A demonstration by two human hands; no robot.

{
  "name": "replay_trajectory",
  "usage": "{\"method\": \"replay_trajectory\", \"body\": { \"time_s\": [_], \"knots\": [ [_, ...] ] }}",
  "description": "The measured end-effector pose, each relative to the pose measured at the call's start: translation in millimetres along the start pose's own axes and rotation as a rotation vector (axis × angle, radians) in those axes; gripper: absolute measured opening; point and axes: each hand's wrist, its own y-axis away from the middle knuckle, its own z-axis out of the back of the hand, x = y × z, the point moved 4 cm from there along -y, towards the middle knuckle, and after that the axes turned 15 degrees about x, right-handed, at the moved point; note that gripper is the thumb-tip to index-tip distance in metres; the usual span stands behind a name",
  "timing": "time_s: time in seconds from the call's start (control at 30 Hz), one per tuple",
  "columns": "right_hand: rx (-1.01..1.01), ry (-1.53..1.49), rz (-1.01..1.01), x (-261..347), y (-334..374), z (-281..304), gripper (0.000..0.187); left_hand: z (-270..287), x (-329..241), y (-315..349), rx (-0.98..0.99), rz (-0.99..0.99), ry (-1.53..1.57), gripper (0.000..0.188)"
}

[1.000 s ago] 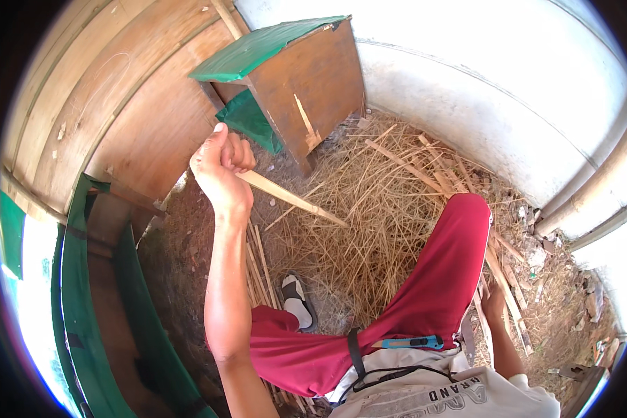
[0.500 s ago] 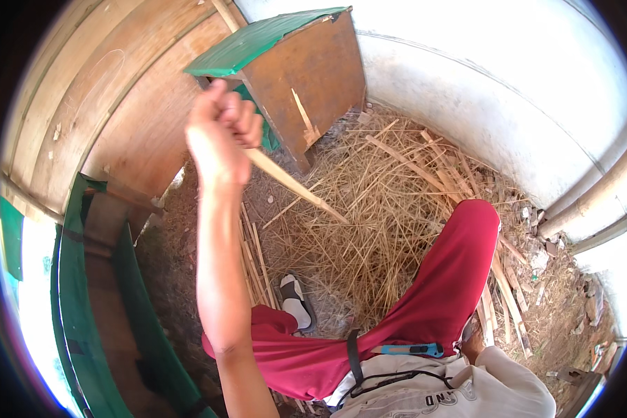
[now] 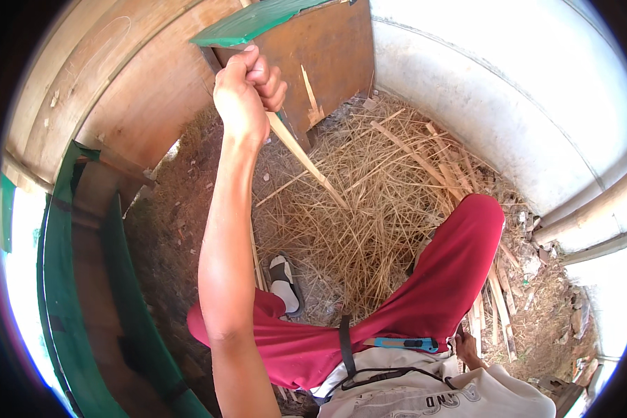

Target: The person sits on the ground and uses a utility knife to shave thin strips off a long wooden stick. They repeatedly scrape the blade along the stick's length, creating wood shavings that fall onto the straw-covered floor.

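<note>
My left hand (image 3: 249,94) is raised and closed in a fist around one end of a pale bamboo strip (image 3: 306,161). The strip slants down to the right, its far end over a heap of thin shavings (image 3: 355,244) on the ground. Beside my hip, my right hand (image 3: 467,347) is only partly in sight, low behind the red-trousered thigh, and its fingers are mostly hidden. A blue utility knife (image 3: 404,343) lies across my lap at the waist, near a dark strap (image 3: 345,346).
Ahead stands a brown wooden box (image 3: 327,52) with a green top (image 3: 258,21). Split strips (image 3: 453,174) lie at the heap's right edge, more (image 3: 498,306) beside my right knee. A pale curved wall (image 3: 494,76) bounds the right, a green-edged wooden structure (image 3: 83,279) the left.
The view has shifted slightly. My left hand has moved up and a little right in the picture, still gripping the strip. Part of my right hand now shows beside my hip.
</note>
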Motion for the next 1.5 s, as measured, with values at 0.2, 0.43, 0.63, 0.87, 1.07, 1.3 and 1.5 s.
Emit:
{"method": "replay_trajectory", "body": {
  "time_s": [0.2, 0.43, 0.63, 0.87, 1.07, 1.3, 1.5],
  "knots": [
    [0.207, -0.522, -0.251, 5, 5, 28, 0.034, 11, -2, 1, -0.056, -0.008, 0.012, 0.043],
    [-0.109, -0.769, -0.137, 78, 21, 119, 0.035, 20, 0, 1, -0.038, -0.005, 0.032, 0.044],
    [-0.768, -0.205, 0.204, 233, 47, 287, 0.039, 21, 1, -5, 0.023, -0.007, 0.113, 0.043],
    [-0.525, -0.049, 0.715, 481, 29, 277, 0.027, 2, 3, -4, -0.357, -0.127, -0.096, 0.037],
    [-0.098, 0.242, 0.728, 559, -83, 168, 0.027, -8, 7, -21, -0.497, -0.175, -0.132, 0.038],
    [-0.112, 0.205, 0.786, 553, -106, 137, 0.027, 1, 8, -22, -0.522, -0.165, -0.128, 0.038],
    [-0.223, 0.189, 0.864, 582, -100, 166, 0.026, -2, 10, -25, -0.521, -0.132, -0.24, 0.041]
  ]
}}
